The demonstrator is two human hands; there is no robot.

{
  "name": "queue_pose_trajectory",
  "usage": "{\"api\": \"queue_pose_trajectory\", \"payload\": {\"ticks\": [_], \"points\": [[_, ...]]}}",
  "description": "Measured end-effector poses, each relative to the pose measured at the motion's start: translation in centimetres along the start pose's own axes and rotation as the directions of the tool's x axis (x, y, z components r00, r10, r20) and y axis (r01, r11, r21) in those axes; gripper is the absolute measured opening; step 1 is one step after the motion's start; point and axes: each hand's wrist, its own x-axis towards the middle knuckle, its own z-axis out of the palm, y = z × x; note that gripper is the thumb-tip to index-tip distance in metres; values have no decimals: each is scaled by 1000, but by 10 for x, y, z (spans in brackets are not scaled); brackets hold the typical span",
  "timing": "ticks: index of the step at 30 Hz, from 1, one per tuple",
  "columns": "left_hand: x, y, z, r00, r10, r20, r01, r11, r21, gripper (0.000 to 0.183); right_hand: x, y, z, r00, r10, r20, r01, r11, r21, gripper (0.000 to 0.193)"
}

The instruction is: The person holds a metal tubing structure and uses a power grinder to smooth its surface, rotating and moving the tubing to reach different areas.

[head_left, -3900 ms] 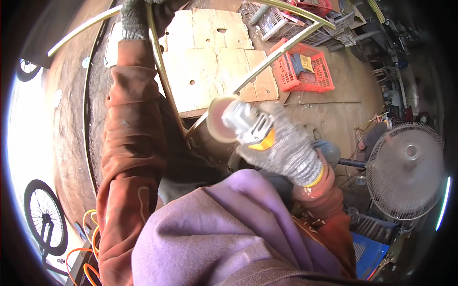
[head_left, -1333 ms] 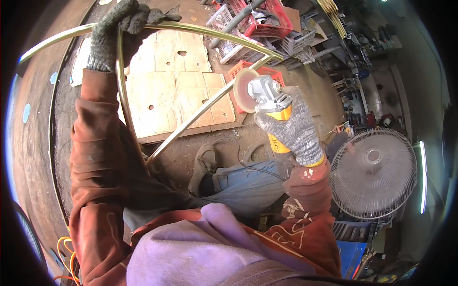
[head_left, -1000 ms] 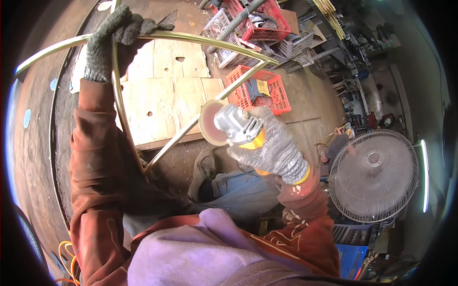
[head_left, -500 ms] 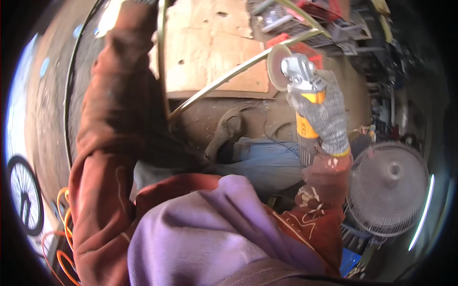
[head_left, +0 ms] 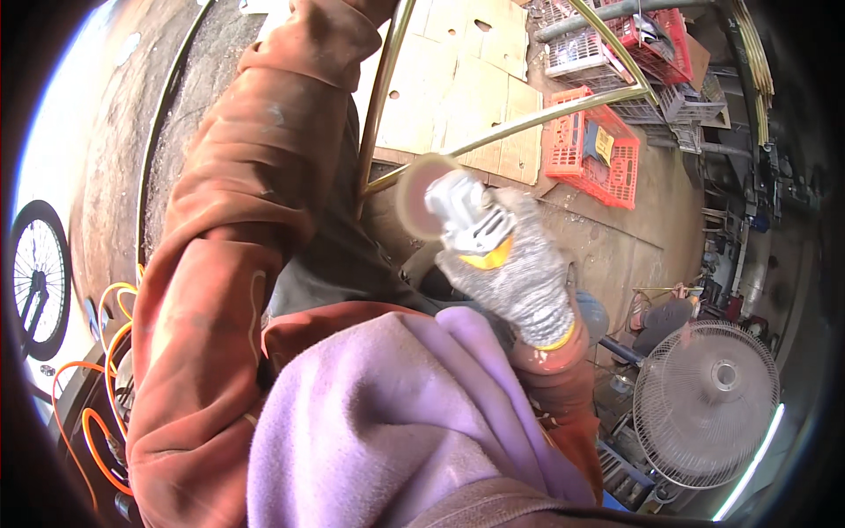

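Note:
My right hand (head_left: 524, 282), in a grey knitted glove with a yellow cuff, is closed around an angle grinder (head_left: 471, 216) with a silver head and yellow body. Its round disc (head_left: 421, 198) is blurred and lies close to the lower corner of a brass-coloured tube frame (head_left: 515, 129). Whether the disc touches the tube I cannot tell. My left arm (head_left: 255, 150), in a rust-red sleeve, reaches up past the frame's left tube (head_left: 384, 88). The left hand is beyond the upper edge.
Flattened cardboard (head_left: 440, 106) lies on the floor under the frame. A red crate (head_left: 594, 150) and several stacked crates (head_left: 651, 44) stand at the far right. A round caged fan (head_left: 704, 405) is at lower right, an orange hose (head_left: 106, 440) at lower left, a bicycle wheel (head_left: 40, 277) far left.
My right hand has brought the grinder left and down, from the frame's slanting tube toward its lower corner. The view has shifted, showing more of the crates; the left hand has gone out of sight.

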Motion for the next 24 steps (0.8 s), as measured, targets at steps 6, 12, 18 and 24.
{"api": "queue_pose_trajectory", "payload": {"ticks": [6,12,18,24], "points": [[0,3,3,1000,-8,2,8,1000,-7,25,3,-21,-1,995,58,83,-53,996,-69,79],[-6,2,2,1000,-22,-6,22,999,-26,23,16,-27,-22,992,121,-28,-119,991,52,61],[2,-1,2,1000,-12,22,12,1000,8,22,8,-37,3,971,173,163,-122,952,-281,72],[0,3,6,999,6,54,-7,1000,21,17,19,-38,-11,979,94,182,-86,995,-53,69]]}}
